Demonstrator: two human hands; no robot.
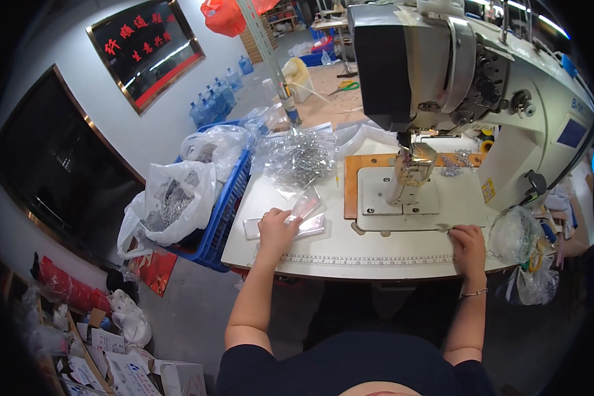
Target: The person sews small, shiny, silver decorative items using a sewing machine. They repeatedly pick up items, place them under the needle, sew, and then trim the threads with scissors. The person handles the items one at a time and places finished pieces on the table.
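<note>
Way left of the sewing machine [468, 72] we've got a blue crate [228, 210] with a white plastic bag [153, 228] of silvery bits in it. Closer in, also left of the machine, our left hand [277, 231] is pinching a tilted clear plastic piece [308, 203], flat clear strips [312, 226] right underneath. Beyond that, near the machine, we see a clear bag [303, 158] of metal bits. On the machine's near side our right hand [468, 244] has curled fingers; we can't tell if they're gripping anything.
</note>
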